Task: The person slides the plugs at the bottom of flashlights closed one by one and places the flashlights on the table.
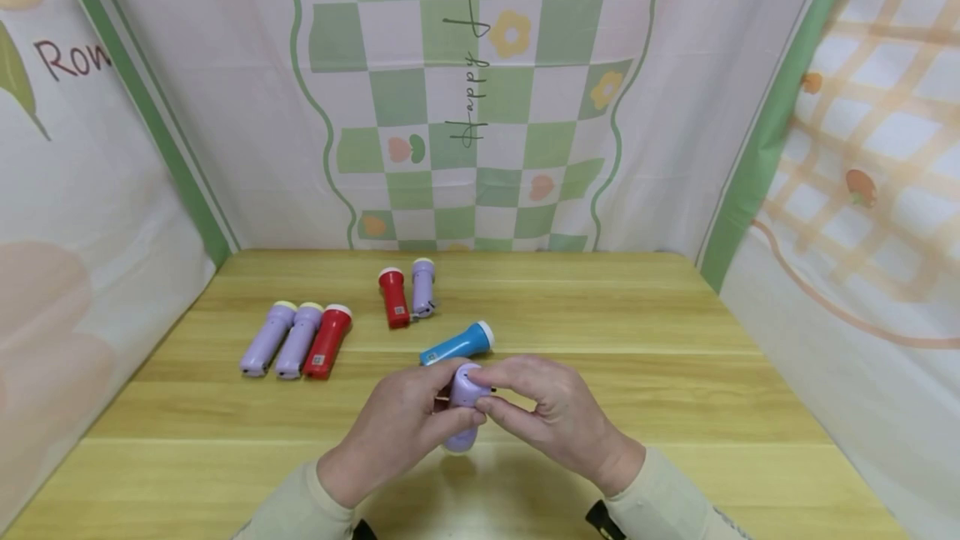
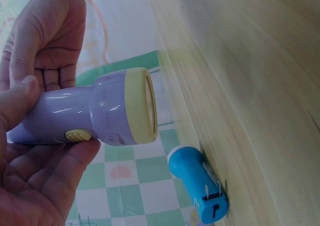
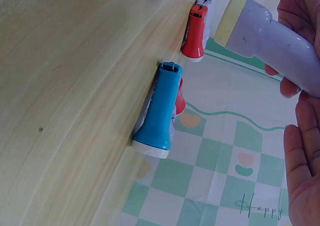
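Being clasped by the left hand (image 1: 408, 407), tail pinched by the right hand (image 1: 558, 415), a lilac flashlight (image 1: 468, 392) is being held at six o'clock from the blue flashlight (image 1: 457, 346); tail-end handling is seemingly being done, steady support being called for next.

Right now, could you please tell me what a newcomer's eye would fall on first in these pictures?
Probably the yellow-rimmed lilac flashlight, held by the left hand and right hand toward the front of the wooden table. Next would likely come the bright blue flashlight lying just beyond the hands, then the red flashlight ending the row of three at the left.
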Action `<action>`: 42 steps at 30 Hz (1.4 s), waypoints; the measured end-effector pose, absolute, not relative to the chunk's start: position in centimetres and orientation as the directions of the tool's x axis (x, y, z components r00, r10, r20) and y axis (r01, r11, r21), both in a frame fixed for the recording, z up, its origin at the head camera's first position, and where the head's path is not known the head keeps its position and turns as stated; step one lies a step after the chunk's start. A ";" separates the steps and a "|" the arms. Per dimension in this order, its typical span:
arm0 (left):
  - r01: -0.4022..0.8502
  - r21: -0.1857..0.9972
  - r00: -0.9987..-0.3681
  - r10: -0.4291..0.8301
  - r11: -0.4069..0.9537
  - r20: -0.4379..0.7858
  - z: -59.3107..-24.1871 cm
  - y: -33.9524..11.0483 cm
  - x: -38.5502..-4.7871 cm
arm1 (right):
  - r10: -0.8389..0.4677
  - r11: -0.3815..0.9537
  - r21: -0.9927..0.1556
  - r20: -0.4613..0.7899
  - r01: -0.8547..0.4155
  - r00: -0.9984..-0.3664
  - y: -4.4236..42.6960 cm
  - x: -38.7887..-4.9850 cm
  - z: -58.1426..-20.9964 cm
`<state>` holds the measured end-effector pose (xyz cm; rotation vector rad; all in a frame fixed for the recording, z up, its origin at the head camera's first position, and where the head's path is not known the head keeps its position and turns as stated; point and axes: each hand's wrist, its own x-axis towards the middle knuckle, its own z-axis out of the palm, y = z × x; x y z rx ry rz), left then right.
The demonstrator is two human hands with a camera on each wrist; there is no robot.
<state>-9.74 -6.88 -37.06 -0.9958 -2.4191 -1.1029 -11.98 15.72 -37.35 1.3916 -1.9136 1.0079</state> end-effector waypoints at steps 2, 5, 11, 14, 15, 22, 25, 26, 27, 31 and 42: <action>0.698 0.547 -0.716 0.469 0.462 0.517 -37.1 -6.9 -9.7 | -0.531 0.182 -0.237 0.793 -0.954 -0.298 15.7 -12.0 -37.4; 0.695 0.553 -0.719 0.470 0.460 0.512 -37.1 -7.0 -9.7 | -0.534 0.187 -0.229 0.792 -0.955 -0.294 15.7 -12.0 -37.4; 0.695 0.547 -0.719 0.471 0.466 0.512 -37.2 -7.0 -9.7 | -0.547 0.201 -0.221 0.783 -0.954 -0.297 15.7 -11.9 -37.4; 0.701 0.544 -0.713 0.473 0.461 0.518 -37.3 -7.0 -9.8 | -0.556 0.206 -0.220 0.776 -0.953 -0.299 15.7 -11.9 -37.4; 0.703 0.543 -0.711 0.474 0.460 0.519 -37.3 -7.0 -9.8 | -0.560 0.210 -0.222 0.772 -0.952 -0.303 15.7 -11.9 -37.4; 0.689 0.567 -0.724 0.475 0.452 0.501 -37.5 -7.0 -9.8 | -0.578 0.218 -0.239 0.750 -0.946 -0.322 15.8 -11.9 -37.4; 0.680 0.575 -0.731 0.472 0.454 0.492 -37.5 -7.0 -9.8 | -0.576 0.218 -0.239 0.751 -0.946 -0.322 15.8 -11.9 -37.4; 0.679 0.575 -0.733 0.472 0.457 0.490 -37.5 -7.0 -9.8 | -0.575 0.220 -0.236 0.753 -0.947 -0.321 15.8 -11.9 -37.4; 0.676 0.575 -0.736 0.472 0.461 0.486 -37.4 -7.0 -9.8 | -0.573 0.221 -0.233 0.755 -0.947 -0.320 15.7 -11.9 -37.4; 0.663 0.570 -0.747 0.473 0.486 0.466 -37.3 -7.0 -9.9 | -0.565 0.227 -0.220 0.764 -0.949 -0.312 15.7 -11.9 -37.5; 0.648 0.570 -0.760 0.481 0.506 0.437 -37.1 -7.1 -10.2 | -0.557 0.243 -0.181 0.778 -0.953 -0.290 15.4 -12.1 -37.7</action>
